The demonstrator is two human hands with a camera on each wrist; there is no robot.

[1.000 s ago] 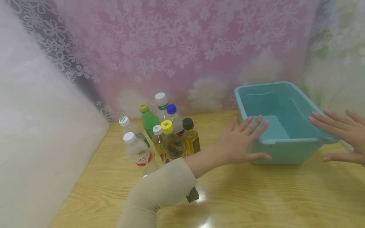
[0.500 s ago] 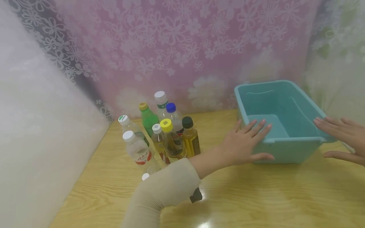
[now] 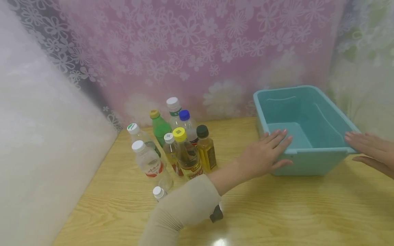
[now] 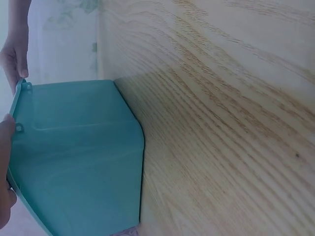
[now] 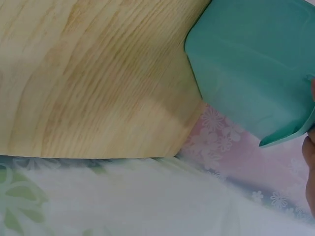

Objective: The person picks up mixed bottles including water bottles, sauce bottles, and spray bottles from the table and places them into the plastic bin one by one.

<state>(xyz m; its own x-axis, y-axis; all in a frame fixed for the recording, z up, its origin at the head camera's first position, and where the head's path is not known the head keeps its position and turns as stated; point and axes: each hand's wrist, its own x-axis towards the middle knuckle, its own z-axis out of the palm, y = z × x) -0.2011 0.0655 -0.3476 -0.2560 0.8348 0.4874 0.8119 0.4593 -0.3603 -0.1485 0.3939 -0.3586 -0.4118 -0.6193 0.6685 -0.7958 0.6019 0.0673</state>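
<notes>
A blue-green plastic bin (image 3: pixel 298 162) stands upright on the wooden table, its open top facing me. My left hand (image 3: pixel 263 157) rests on the bin's near-left rim with straight fingers over the edge and the thumb lower, outside the front wall. At the near-right corner, my right hand (image 3: pixel 370 148) lies on the rim, fingers extended and thumb below. In the left wrist view, part of the left hand (image 4: pixel 4 172) touches the rim. Only a sliver of the right hand (image 5: pixel 310 162) shows in the right wrist view.
Left of the bin stand several bottles, among them a green bottle (image 3: pixel 161 130), a yellow-capped bottle (image 3: pixel 188 157) and a black-capped bottle (image 3: pixel 206 150). A small white-capped bottle (image 3: pixel 159 193) is partly behind my left sleeve. A pink floral curtain (image 3: pixel 191 61) hangs behind the table.
Both hands have moved in onto the bin's rim, the left one rightward, with their fingers drawn closer together. The bin and bottles stay in place.
</notes>
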